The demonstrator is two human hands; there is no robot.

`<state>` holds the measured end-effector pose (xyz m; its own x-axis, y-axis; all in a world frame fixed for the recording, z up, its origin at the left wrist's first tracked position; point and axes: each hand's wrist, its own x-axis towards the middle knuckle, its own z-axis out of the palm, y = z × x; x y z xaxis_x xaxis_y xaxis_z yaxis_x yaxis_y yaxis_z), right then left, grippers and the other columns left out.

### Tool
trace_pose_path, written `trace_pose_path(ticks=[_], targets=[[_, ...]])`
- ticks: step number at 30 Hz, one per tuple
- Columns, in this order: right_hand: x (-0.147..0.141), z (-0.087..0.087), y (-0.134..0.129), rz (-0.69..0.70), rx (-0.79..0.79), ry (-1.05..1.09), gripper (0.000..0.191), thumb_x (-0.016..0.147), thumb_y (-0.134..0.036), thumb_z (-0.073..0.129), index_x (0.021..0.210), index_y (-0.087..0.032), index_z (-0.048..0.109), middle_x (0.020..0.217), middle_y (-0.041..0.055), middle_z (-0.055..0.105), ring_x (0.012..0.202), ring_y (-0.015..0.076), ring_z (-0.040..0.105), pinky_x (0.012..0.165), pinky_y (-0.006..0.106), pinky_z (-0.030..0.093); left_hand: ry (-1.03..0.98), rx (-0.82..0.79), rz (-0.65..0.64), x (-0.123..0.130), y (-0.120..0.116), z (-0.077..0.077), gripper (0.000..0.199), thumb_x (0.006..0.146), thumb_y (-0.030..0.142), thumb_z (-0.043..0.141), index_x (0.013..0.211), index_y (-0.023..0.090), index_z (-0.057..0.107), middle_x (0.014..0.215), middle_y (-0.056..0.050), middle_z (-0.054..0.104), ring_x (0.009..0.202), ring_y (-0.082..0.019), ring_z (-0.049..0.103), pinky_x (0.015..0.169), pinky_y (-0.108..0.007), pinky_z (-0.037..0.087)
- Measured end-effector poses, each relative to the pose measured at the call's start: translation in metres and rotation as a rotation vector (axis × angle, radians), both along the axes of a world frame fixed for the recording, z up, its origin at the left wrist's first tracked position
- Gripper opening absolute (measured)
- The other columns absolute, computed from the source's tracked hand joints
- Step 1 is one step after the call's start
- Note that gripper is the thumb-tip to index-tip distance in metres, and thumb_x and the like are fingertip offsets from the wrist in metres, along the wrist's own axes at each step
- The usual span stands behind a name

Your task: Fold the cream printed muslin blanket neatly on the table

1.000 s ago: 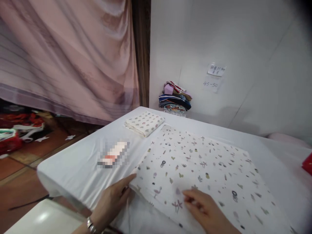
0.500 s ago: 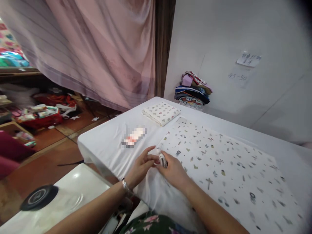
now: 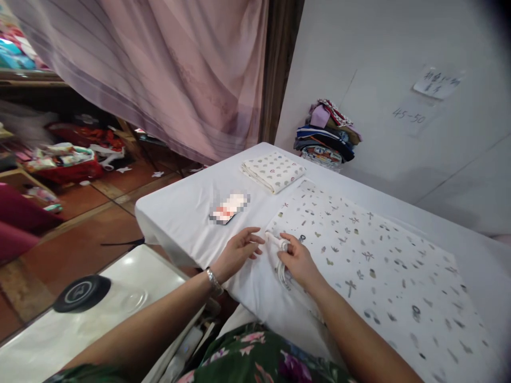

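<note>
A white cloth printed with small plants and rainbows [image 3: 359, 260] lies spread over the right part of the white-covered table [image 3: 187, 213]. At its near left corner, my right hand [image 3: 299, 260] pinches the folded, bunched edge of this printed cloth between thumb and fingers. My left hand [image 3: 239, 250] is just to the left, fingers apart and holding nothing, close to the corner of the cloth. Beyond my hands lies a folded cream cloth with a small pattern [image 3: 273, 171]. A pixelated flat object [image 3: 229, 208], perhaps a phone, rests on the table left of it.
A stack of folded fabrics [image 3: 327, 133] stands behind the table against the wall. A pink curtain [image 3: 191, 69] hangs at the back. At lower left is a white surface with a black round piece [image 3: 82, 293]. A red basket of items [image 3: 75, 170] sits on the tiled floor.
My left hand has let go of the cloth edge and moved slightly away to the left. The right hand still holds the edge, which now hangs looser. The view has shifted a little.
</note>
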<state>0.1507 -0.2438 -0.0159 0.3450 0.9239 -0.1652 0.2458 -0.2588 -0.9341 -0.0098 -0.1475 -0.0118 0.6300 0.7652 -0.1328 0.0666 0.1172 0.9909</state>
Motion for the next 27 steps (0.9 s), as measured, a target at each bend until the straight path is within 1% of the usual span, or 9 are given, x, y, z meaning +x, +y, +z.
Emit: trace_pose_path(ticks=[3,6,9,12,16,19,22,24,27], targets=[[-0.009,0.002,-0.003,0.051,0.006,-0.329,0.047,0.078,-0.023,0.046,0.125,-0.018,0.046,0.078,0.0013,0.063,0.064,0.0163,0.056,0.063,0.028,0.043,0.022,-0.022,-0.045,0.003,0.001,-0.002,0.048,0.072,0.033,0.058,0.116,0.016,0.046,0.093,-0.007,0.063,0.071,-0.016,0.061,0.06,-0.029,0.049],[-0.022,0.004,-0.006,0.171,0.028,-0.66,0.051,0.08,-0.02,0.042,0.13,-0.015,0.041,0.094,0.0086,0.065,0.082,0.0222,0.06,0.075,0.034,0.044,0.027,-0.096,-0.082,0.008,0.001,-0.004,0.048,0.074,0.04,0.06,0.113,0.016,0.047,0.083,-0.003,0.06,0.067,-0.016,0.06,0.059,-0.029,0.05],[-0.031,0.005,-0.003,0.243,0.023,-0.79,0.054,0.08,-0.023,0.044,0.132,-0.012,0.037,0.107,0.0132,0.061,0.093,0.0262,0.059,0.077,0.037,0.045,0.014,-0.15,-0.105,0.01,0.003,-0.004,0.047,0.073,0.044,0.062,0.109,0.016,0.05,0.076,0.0,0.055,0.061,-0.012,0.056,0.058,-0.027,0.049],[-0.034,0.006,0.001,0.249,0.0,-0.802,0.054,0.078,-0.023,0.045,0.13,-0.013,0.037,0.106,0.0126,0.061,0.09,0.027,0.06,0.074,0.038,0.046,0.017,-0.166,-0.104,0.011,0.007,-0.004,0.048,0.071,0.046,0.063,0.107,0.016,0.052,0.075,0.0,0.055,0.063,-0.012,0.055,0.058,-0.026,0.048],[-0.03,0.005,0.003,0.256,0.05,-0.752,0.046,0.075,-0.015,0.043,0.121,-0.016,0.045,0.101,0.0093,0.063,0.087,0.024,0.06,0.075,0.035,0.045,0.11,-0.142,-0.094,0.017,0.019,-0.003,0.051,0.07,0.047,0.063,0.107,0.015,0.049,0.073,0.0,0.055,0.065,-0.015,0.057,0.058,-0.028,0.05],[-0.025,0.004,0.002,0.215,0.079,-0.737,0.051,0.074,-0.013,0.042,0.125,-0.017,0.043,0.101,0.0087,0.064,0.087,0.0235,0.06,0.076,0.035,0.045,0.197,-0.077,-0.08,0.029,0.032,-0.001,0.053,0.069,0.046,0.063,0.109,0.013,0.048,0.075,-0.001,0.057,0.067,-0.017,0.059,0.058,-0.029,0.051],[-0.022,0.006,-0.002,0.185,0.14,-0.691,0.054,0.074,-0.013,0.041,0.128,-0.018,0.042,0.102,0.0079,0.064,0.088,0.023,0.06,0.078,0.034,0.046,0.252,-0.034,-0.098,0.05,0.049,-0.001,0.052,0.071,0.045,0.063,0.109,0.012,0.048,0.075,-0.002,0.059,0.064,-0.017,0.059,0.056,-0.029,0.049],[-0.019,0.01,-0.007,0.166,0.194,-0.656,0.054,0.075,-0.013,0.04,0.128,-0.019,0.044,0.102,0.007,0.064,0.088,0.0218,0.06,0.079,0.033,0.046,0.284,0.002,-0.108,0.069,0.061,-0.001,0.048,0.074,0.044,0.062,0.108,0.013,0.05,0.073,-0.001,0.059,0.06,-0.015,0.058,0.054,-0.027,0.047],[-0.013,0.018,-0.015,0.125,0.241,-0.609,0.054,0.078,-0.015,0.039,0.131,-0.022,0.044,0.095,0.0035,0.065,0.079,0.0181,0.06,0.073,0.029,0.046,0.346,0.074,-0.13,0.102,0.079,-0.004,0.037,0.081,0.041,0.058,0.106,0.013,0.054,0.076,-0.002,0.061,0.064,-0.015,0.058,0.057,-0.027,0.048]])
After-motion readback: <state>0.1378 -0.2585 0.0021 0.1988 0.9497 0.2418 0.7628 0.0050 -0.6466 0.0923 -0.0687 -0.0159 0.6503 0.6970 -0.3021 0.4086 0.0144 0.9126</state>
